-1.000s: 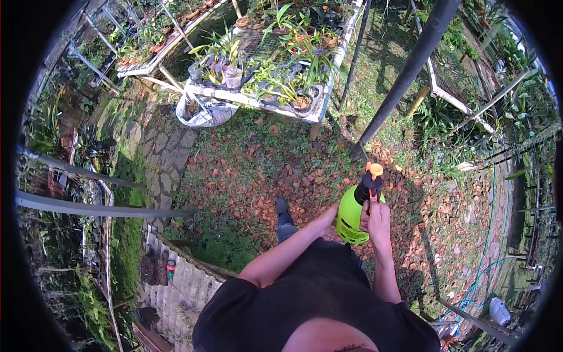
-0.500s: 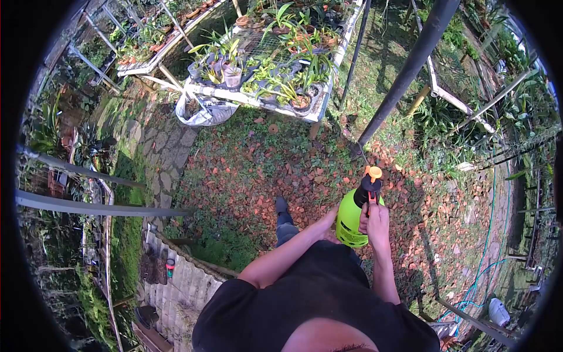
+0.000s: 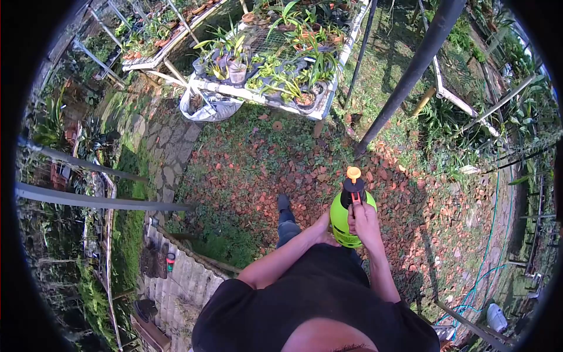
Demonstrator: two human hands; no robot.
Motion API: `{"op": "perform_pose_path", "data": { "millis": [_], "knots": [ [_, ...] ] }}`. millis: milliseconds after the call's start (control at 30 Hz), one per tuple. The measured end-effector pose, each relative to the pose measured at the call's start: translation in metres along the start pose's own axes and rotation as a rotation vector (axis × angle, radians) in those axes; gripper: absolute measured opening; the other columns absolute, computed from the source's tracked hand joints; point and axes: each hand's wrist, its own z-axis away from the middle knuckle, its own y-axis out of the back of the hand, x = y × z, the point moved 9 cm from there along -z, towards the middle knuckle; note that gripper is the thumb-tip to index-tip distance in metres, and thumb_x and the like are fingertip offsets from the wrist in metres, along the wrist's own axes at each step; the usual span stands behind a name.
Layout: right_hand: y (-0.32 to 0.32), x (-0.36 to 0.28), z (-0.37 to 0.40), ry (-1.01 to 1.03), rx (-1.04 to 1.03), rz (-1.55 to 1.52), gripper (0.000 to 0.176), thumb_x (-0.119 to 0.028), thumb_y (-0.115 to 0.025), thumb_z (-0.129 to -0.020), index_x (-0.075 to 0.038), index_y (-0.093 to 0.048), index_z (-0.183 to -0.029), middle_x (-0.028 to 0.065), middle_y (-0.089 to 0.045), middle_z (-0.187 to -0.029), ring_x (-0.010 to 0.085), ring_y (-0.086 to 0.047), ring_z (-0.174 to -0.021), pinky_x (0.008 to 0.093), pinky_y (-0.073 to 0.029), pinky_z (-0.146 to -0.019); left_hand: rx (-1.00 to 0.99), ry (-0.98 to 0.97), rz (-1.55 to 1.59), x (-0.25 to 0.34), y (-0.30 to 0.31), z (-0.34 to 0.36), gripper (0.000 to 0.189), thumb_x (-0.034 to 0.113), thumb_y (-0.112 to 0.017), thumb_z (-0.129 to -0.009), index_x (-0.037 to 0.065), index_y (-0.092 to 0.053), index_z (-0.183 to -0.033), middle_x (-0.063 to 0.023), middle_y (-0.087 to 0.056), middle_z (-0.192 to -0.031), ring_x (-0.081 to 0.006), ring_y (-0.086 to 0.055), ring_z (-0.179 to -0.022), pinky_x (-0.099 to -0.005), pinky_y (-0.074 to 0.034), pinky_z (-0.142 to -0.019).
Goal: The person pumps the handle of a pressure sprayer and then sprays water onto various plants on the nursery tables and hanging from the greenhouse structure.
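Note:
A lime-green pump sprayer (image 3: 338,218) with a black top and an orange nozzle (image 3: 353,173) is held upright in front of my body. My right hand (image 3: 363,222) is closed around its black handle, the thumb lying near the red-orange trigger (image 3: 355,198). Against the lower left side of the bottle rests my left hand (image 3: 324,227), its fingers partly hidden behind the bottle and my shirt. No spray can be made out at the nozzle.
A raised mesh bench (image 3: 252,92) of potted plants stands ahead, with a white sack (image 3: 214,110) at its corner. A dark pole (image 3: 404,85) slants at the right. Corrugated roofing (image 3: 176,276) lies lower left. A teal hose (image 3: 478,284) runs along the right.
The sprayer and both hands have moved left, and the nozzle now points more straight ahead. My right hand keeps its hold on the handle. The view has shifted slightly.

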Motion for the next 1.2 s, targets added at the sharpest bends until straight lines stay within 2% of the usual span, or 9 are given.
{"op": "perform_pose_path", "data": {
  "millis": [233,333,433,733,833,933,1033,1133,1200],
  "knots": [
    [-0.02,-0.012,0.0,0.044,-0.122,0.014,0.032,-0.023,-0.037,-0.102,-0.008,-0.044,-0.075,-0.0047,-0.038,-0.058,0.0033,-0.032,-0.045,0.0212,-0.027,-0.041,0.032,-0.061,-0.028,0.016,0.002,0.027,0.084,0.073,-0.015,-0.089,0.01,-0.047,-0.135,-0.0226,-0.056,-0.122,-0.0389,-0.06,-0.104,-0.0474,-0.056,-0.073],
    [-0.025,-0.018,-0.001,0.073,-0.144,0.018,0.031,-0.022,-0.037,-0.102,-0.008,-0.043,-0.076,-0.0046,-0.038,-0.058,0.0034,-0.032,-0.046,0.0214,-0.027,-0.042,0.09,-0.085,-0.047,0.028,0.001,0.04,0.081,0.074,-0.015,-0.087,0.014,-0.051,-0.128,-0.0129,-0.061,-0.115,-0.0323,-0.061,-0.103,-0.0482,-0.051,-0.081],
    [-0.024,-0.025,-0.001,0.065,-0.126,0.017,0.031,-0.021,-0.037,-0.102,-0.007,-0.043,-0.075,-0.0044,-0.038,-0.058,0.0038,-0.032,-0.045,0.0219,-0.027,-0.042,0.093,-0.141,-0.072,0.041,-0.008,0.05,0.079,0.072,-0.015,-0.088,0.014,-0.051,-0.128,-0.0141,-0.061,-0.115,-0.0341,-0.06,-0.105,-0.0485,-0.051,-0.082],
    [0.004,-0.032,-0.003,0.121,-0.012,0.006,0.034,-0.022,-0.036,-0.102,-0.006,-0.042,-0.072,-0.0038,-0.036,-0.055,0.004,-0.031,-0.043,0.0228,-0.026,-0.04,0.094,-0.088,-0.105,0.041,-0.016,0.027,0.079,0.07,-0.016,-0.09,0.013,-0.045,-0.137,-0.0171,-0.055,-0.126,-0.0345,-0.057,-0.113,-0.0531,-0.049,-0.087],
    [0.017,-0.031,-0.003,0.127,0.037,-0.031,0.034,-0.023,-0.035,-0.102,-0.007,-0.042,-0.073,-0.0037,-0.035,-0.054,0.004,-0.03,-0.042,0.0228,-0.025,-0.039,0.048,-0.061,-0.111,0.032,-0.009,-0.004,0.083,0.072,-0.018,-0.088,0.011,-0.042,-0.139,-0.027,-0.054,-0.124,-0.0395,-0.063,-0.097,-0.0481,-0.057,-0.07],
    [0.028,-0.034,-0.001,0.15,0.095,-0.088,0.035,-0.023,-0.035,-0.102,-0.007,-0.042,-0.073,-0.0035,-0.034,-0.053,0.0043,-0.029,-0.041,0.023,-0.023,-0.038,0.008,-0.12,-0.206,0.044,-0.019,-0.005,0.085,0.074,-0.02,-0.087,0.01,-0.041,-0.14,-0.0277,-0.053,-0.123,-0.0394,-0.064,-0.097,-0.0459,-0.057,-0.068],
    [0.037,-0.038,0.002,0.184,0.107,-0.132,0.033,-0.023,-0.034,-0.103,-0.007,-0.042,-0.075,-0.0045,-0.035,-0.055,0.0035,-0.031,-0.043,0.022,-0.025,-0.04,0.056,-0.115,-0.279,0.058,-0.027,-0.001,0.086,0.075,-0.023,-0.087,0.01,-0.039,-0.141,-0.0262,-0.053,-0.123,-0.0397,-0.064,-0.096,-0.0442,-0.058,-0.066],
    [0.042,-0.045,0.003,0.225,0.106,-0.138,0.033,-0.021,-0.034,-0.103,-0.006,-0.042,-0.075,-0.0048,-0.035,-0.056,0.0031,-0.033,-0.045,0.0217,-0.027,-0.041,0.124,-0.123,-0.319,0.07,-0.032,0.008,0.081,0.07,-0.017,-0.091,0.012,-0.035,-0.144,-0.018,-0.048,-0.135,-0.035,-0.065,-0.096,-0.0405,-0.057,-0.066],
    [0.043,-0.049,0.003,0.242,0.101,-0.133,0.033,-0.021,-0.033,-0.103,-0.006,-0.042,-0.075,-0.0047,-0.036,-0.056,0.0031,-0.033,-0.046,0.0219,-0.028,-0.042,0.126,-0.144,-0.307,0.075,-0.031,0.006,0.081,0.069,-0.018,-0.091,0.011,-0.034,-0.144,-0.0178,-0.048,-0.135,-0.0344,-0.065,-0.092,-0.0401,-0.056,-0.067]
  ]
}}
